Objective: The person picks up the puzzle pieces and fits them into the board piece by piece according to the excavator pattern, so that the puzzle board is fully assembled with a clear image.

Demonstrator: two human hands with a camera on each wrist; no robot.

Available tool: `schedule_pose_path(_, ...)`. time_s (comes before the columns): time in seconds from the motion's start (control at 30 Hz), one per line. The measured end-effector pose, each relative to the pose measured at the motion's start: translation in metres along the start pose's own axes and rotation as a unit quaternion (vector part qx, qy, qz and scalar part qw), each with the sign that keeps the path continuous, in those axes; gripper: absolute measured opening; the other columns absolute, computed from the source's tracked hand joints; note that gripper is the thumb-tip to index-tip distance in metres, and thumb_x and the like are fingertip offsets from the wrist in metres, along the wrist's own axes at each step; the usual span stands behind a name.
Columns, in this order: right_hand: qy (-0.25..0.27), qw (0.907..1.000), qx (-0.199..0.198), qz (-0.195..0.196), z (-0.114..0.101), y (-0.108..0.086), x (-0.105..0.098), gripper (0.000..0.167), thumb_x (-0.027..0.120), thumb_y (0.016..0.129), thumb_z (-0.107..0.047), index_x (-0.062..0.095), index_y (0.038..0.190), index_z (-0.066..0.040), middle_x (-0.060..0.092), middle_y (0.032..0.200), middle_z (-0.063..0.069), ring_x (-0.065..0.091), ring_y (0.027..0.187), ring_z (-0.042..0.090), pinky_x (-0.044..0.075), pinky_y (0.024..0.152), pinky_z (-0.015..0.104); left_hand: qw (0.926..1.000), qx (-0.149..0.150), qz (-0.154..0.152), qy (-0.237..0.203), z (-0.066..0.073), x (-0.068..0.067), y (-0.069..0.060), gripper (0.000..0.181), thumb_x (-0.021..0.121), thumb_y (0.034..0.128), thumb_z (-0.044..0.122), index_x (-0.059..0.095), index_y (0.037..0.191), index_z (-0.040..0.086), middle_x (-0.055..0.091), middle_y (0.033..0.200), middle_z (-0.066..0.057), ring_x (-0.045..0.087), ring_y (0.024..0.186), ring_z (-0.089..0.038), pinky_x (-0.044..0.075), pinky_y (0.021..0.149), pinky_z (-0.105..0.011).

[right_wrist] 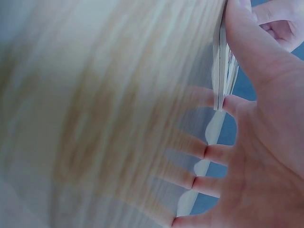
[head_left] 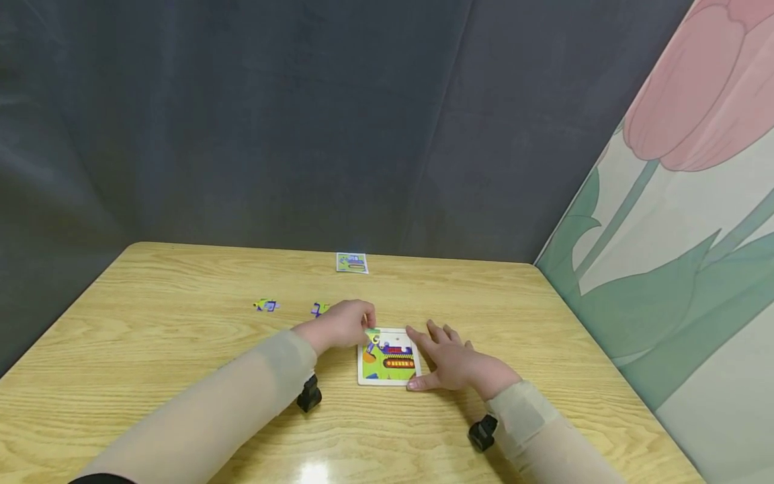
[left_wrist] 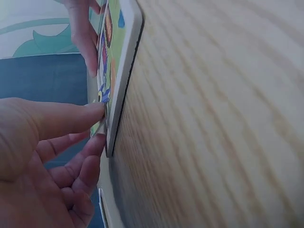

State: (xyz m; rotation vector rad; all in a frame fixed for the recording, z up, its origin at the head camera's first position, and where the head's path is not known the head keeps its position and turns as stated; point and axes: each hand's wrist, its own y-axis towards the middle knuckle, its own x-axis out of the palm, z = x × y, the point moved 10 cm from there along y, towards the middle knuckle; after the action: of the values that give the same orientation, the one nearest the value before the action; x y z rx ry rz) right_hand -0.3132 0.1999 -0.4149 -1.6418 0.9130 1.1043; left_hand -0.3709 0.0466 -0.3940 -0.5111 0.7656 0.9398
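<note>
Presently: puzzle board (head_left: 387, 383) on wooden table (head_left: 175, 316).
Left hand (head_left: 342, 324) pinches a piece (left_wrist: 98, 127) at its far-left corner — right hand (head_left: 450, 361), fingers spread, touches the right edge.

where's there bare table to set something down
Bare table lies left of the two loose puzzle pieces, right of the picture card beyond the right hand, and between the forearms before the puzzle tray. Crowded: around the tray, between both hands.

multicol. puzzle (head_left: 389, 366), yel. wood-grain table (head_left: 175, 316), dk-blue curtain (head_left: 290, 134)
</note>
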Motion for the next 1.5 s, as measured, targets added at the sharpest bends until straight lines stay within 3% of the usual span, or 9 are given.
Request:
schedule_pose_path(0.37, 0.002, 1.0000, -0.006, -0.003, 0.000, 0.000, -0.001, 0.102, 0.065, 0.077, -0.070, 0.019, 0.159, -0.030, 0.010, 0.162, 0.018, 0.012, 0.143, 0.048, 0.019, 0.100, 0.076, 0.9978, -0.009, 0.014, 0.065, 0.003, -0.002, -0.003, 0.019, 0.078, 0.0782, 0.004, 0.062, 0.085, 0.012, 0.058, 0.083, 0.001, 0.052, 0.074, -0.018, 0.043, 0.068, -0.032)
schedule_pose_path(0.53, 0.002, 1.0000, -0.007, -0.002, -0.001, 0.000, -0.001, 0.102, 0.066, 0.077, -0.069, 0.019, 0.159, -0.029, 0.010, 0.162, 0.019, 0.013, 0.143, 0.049, 0.019, 0.100, 0.076, 0.9930, -0.009, 0.017, 0.117, 0.011, -0.001, -0.005, 0.020, 0.075, 0.0788, 0.002, 0.060, 0.084, 0.014, 0.056, 0.083, 0.001, 0.051, 0.076, -0.018, 0.043, 0.067, -0.031)
schedule_pose_path(0.7, 0.000, 1.0000, -0.009, -0.001, 0.000, 0.000, -0.001, 0.101, 0.066, 0.077, -0.069, 0.020, 0.158, -0.028, 0.012, 0.161, 0.019, 0.014, 0.143, 0.048, 0.021, 0.100, 0.075, 0.9891, 0.003, 0.019, 0.146, 0.015, 0.003, -0.005, 0.024, 0.073, 0.0778, -0.002, 0.064, 0.081, 0.019, 0.055, 0.088, 0.004, 0.051, 0.086, -0.017, 0.044, 0.076, -0.033)
schedule_pose_path(0.87, 0.000, 1.0000, -0.008, -0.001, 0.001, 0.001, -0.001, 0.102, 0.065, 0.077, -0.070, 0.020, 0.158, -0.029, 0.011, 0.161, 0.019, 0.014, 0.143, 0.049, 0.020, 0.099, 0.076, 0.9917, 0.005, 0.015, 0.128, 0.014, 0.004, -0.005, 0.027, 0.070, 0.0763, -0.006, 0.067, 0.077, 0.021, 0.058, 0.096, 0.003, 0.051, 0.090, -0.018, 0.044, 0.080, -0.036)
schedule_pose_path(1.0, 0.001, 1.0000, -0.004, 0.000, 0.002, 0.002, 0.000, 0.102, 0.065, 0.076, -0.071, 0.020, 0.158, -0.030, 0.011, 0.162, 0.019, 0.014, 0.142, 0.049, 0.020, 0.099, 0.076, 0.9980, 0.004, 0.001, 0.064, 0.009, 0.001, -0.005, 0.026, 0.064, 0.0827, -0.006, 0.071, 0.083, 0.019, 0.060, 0.099, 0.001, 0.053, 0.086, -0.018, 0.045, 0.074, -0.034)
schedule_pose_path(1.1, 0.000, 1.0000, 0.000, -0.002, 0.002, 0.002, 0.002, 0.102, 0.065, 0.076, -0.071, 0.019, 0.158, -0.031, 0.011, 0.162, 0.018, 0.014, 0.143, 0.049, 0.019, 0.100, 0.076, 0.9998, 0.009, 0.015, -0.010, 0.001, -0.010, -0.005, 0.025, 0.060, 0.0872, -0.004, 0.073, 0.087, 0.017, 0.061, 0.096, 0.000, 0.053, 0.082, -0.019, 0.045, 0.071, -0.033)
schedule_pose_path(1.23, 0.002, 1.0000, -0.001, -0.004, 0.000, 0.002, 0.002, 0.102, 0.065, 0.076, -0.070, 0.019, 0.159, -0.031, 0.009, 0.162, 0.018, 0.012, 0.143, 0.049, 0.018, 0.100, 0.076, 0.9951, 0.023, 0.063, -0.072, -0.015, -0.040, -0.009, 0.019, 0.061, 0.0879, -0.004, 0.074, 0.092, 0.011, 0.062, 0.094, -0.002, 0.053, 0.083, -0.020, 0.045, 0.072, -0.034)
schedule_pose_path(1.33, 0.004, 1.0000, -0.004, -0.003, -0.001, 0.001, 0.002, 0.102, 0.066, 0.077, -0.069, 0.018, 0.159, -0.031, 0.009, 0.162, 0.018, 0.012, 0.143, 0.049, 0.018, 0.101, 0.075, 0.9929, 0.016, 0.090, -0.076, -0.031, -0.064, -0.017, 0.016, 0.062, 0.0878, -0.003, 0.073, 0.095, 0.006, 0.062, 0.094, -0.004, 0.052, 0.082, -0.021, 0.044, 0.072, -0.035)
schedule_pose_path(1.5, 0.005, 1.0000, -0.006, -0.001, 0.000, 0.000, 0.000, 0.102, 0.067, 0.077, -0.068, 0.019, 0.159, -0.030, 0.009, 0.162, 0.018, 0.012, 0.143, 0.048, 0.018, 0.101, 0.076, 0.9918, -0.022, 0.112, -0.057, -0.065, -0.096, -0.034, 0.021, 0.057, 0.0854, -0.004, 0.072, 0.098, 0.003, 0.061, 0.098, -0.009, 0.050, 0.085, -0.025, 0.043, 0.072, -0.038)
